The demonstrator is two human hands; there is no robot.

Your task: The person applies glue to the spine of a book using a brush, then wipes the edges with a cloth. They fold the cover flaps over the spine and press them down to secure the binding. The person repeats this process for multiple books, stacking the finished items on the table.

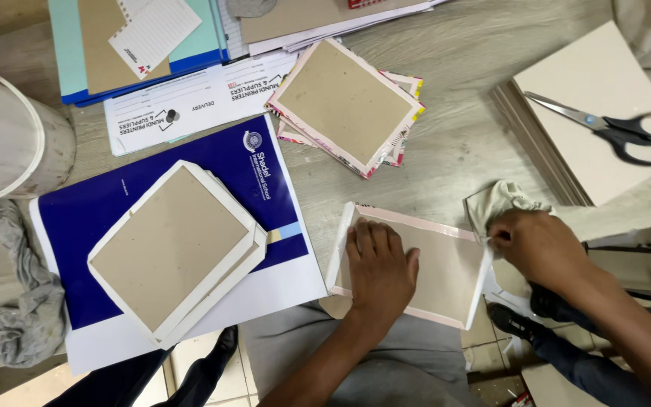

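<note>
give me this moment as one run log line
left hand: flat on board cover | right hand: pressing cloth at cover's right edge | scissors: idle on board stack

A single head-worn camera is looking almost straight down from above, sitting close over the table [461, 128] edge. It is taking in the tabletop and, below, floor tiles [190, 362].

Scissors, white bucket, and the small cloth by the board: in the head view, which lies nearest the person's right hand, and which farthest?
Measured from the right hand:
1. Small cloth: touching the hand, just above its fingers at the edge of the board.
2. Scissors: up and to the right, lying on a stack of pale boards.
3. White bucket: far across the table, at the left edge.
</note>
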